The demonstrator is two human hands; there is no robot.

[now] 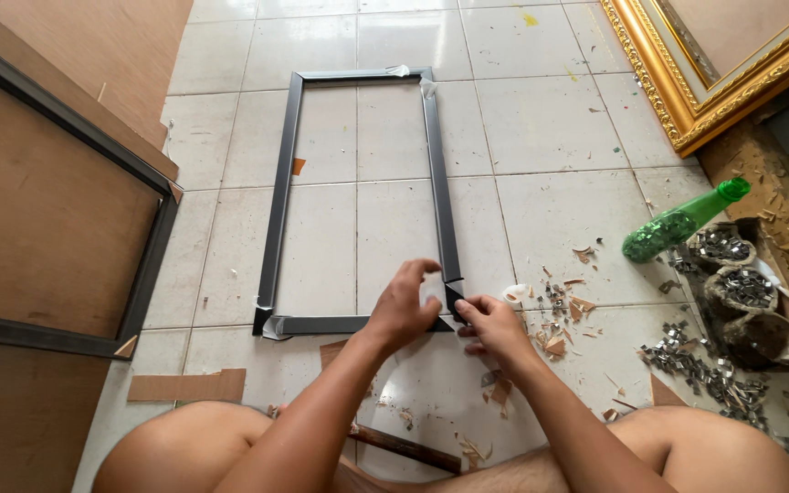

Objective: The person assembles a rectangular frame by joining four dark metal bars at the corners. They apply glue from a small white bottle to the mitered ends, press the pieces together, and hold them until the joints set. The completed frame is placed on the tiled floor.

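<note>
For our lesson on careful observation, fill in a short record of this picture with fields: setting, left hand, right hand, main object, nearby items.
setting: tiled floor, seen from above by a seated person
left hand: left hand resting on the near right corner of the frame, fingers curled
right hand: right hand pinching the same corner from the right
main object: dark rectangular frame, empty, lying flat
nearby items: green bottle on its side; metal clips scattered; gold frame; brown board
</note>
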